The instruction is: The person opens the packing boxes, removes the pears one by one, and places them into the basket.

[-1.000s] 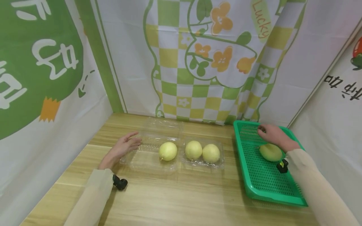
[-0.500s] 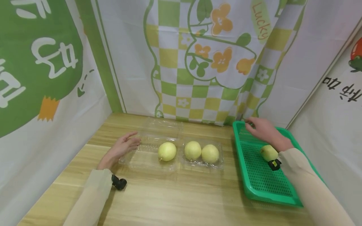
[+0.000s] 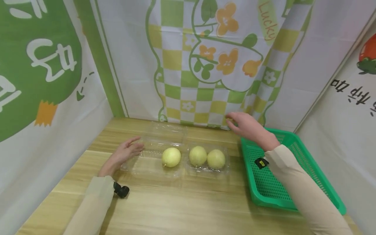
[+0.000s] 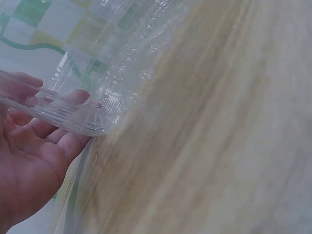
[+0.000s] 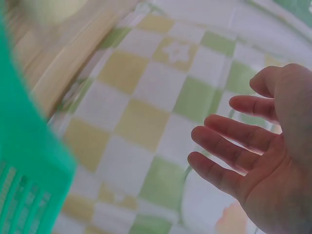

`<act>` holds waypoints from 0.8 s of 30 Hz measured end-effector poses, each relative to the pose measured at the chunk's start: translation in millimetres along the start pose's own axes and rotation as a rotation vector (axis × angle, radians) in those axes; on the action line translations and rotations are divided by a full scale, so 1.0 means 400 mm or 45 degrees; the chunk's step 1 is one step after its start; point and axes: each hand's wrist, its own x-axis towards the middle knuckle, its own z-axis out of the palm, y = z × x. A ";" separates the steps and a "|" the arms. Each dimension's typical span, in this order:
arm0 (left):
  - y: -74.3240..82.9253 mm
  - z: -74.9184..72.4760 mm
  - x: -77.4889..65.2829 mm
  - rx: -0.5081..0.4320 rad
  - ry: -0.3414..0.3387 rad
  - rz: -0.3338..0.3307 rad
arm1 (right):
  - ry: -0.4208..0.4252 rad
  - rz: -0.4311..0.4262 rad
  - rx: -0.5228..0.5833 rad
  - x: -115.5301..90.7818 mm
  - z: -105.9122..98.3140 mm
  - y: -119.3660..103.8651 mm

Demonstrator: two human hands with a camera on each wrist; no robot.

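In the head view my left hand [image 3: 124, 154] rests with loosely extended fingers at the left side of a clear plastic clamshell box [image 3: 144, 166]. The left wrist view shows the fingers touching the box's edge, some seen through the plastic. One yellow-green pear [image 3: 171, 157] sits in the box's right part, and its lid [image 3: 164, 133] lies back. Beside it, a second clear box [image 3: 208, 170] holds a pear [image 3: 198, 156] and another pear [image 3: 216, 159]. My right hand [image 3: 246, 127] hovers above the basket's back left corner, fingers spread; the right wrist view shows nothing in it.
A green plastic basket [image 3: 253, 186] stands on the right of the wooden table [image 3: 176, 205]; my right forearm covers part of its inside. Printed cloth hangs [image 3: 202, 94] close behind the table, with more cloth at both sides.
My right hand has moved left and up out of the basket, holding nothing. The pear seen earlier in the basket is out of sight, with my arm over that area. My left hand stays at the box.
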 end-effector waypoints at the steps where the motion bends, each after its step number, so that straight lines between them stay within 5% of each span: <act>1: -0.001 0.000 0.001 0.004 -0.005 0.001 | 0.001 -0.016 0.000 0.007 0.002 -0.017; 12: 0.000 -0.010 -0.008 -0.003 0.011 0.008 | 0.025 -0.260 -0.056 0.087 0.051 -0.175; 24: -0.005 -0.008 -0.003 -0.007 -0.004 -0.002 | -0.017 -0.302 0.014 0.106 0.096 -0.285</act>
